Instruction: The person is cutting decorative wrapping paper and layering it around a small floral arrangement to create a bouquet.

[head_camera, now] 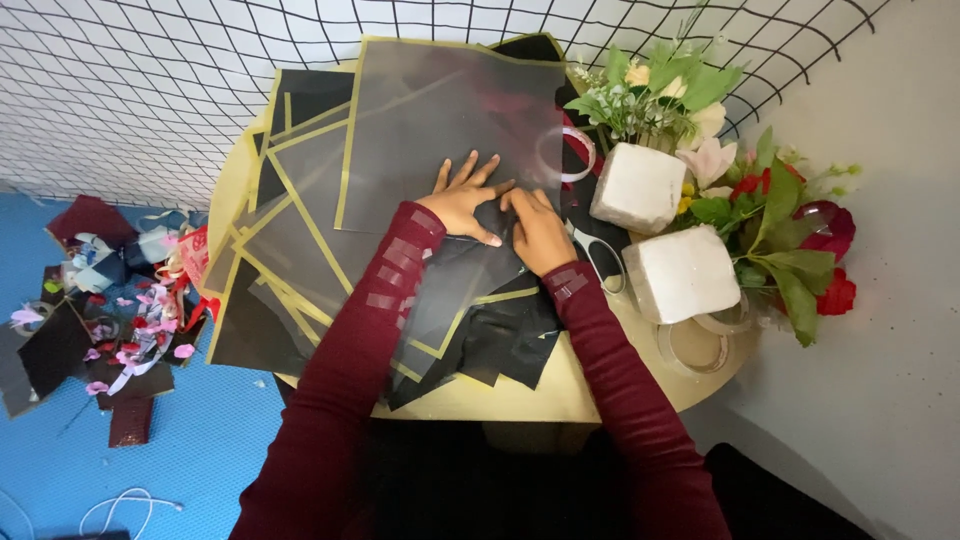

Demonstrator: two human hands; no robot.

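Note:
My left hand [462,198] lies flat with fingers spread on a translucent grey sheet with gold edges [450,110], pressing it onto a pile of similar black and gold-edged sheets [300,240]. Right beside it, my right hand [538,230] has its fingers curled and pinches the sheet's lower edge. Both arms wear dark red sleeves. The sheets cover most of a small round yellow table [520,395].
Scissors [598,258] and a tape roll [580,152] lie right of my hands. Two white foam blocks [682,272] with artificial flowers [790,235] stand at the table's right. Clear tape rolls [695,345] sit near the edge. Scraps and petals [110,300] litter the blue floor. A wire grid [130,80] stands behind.

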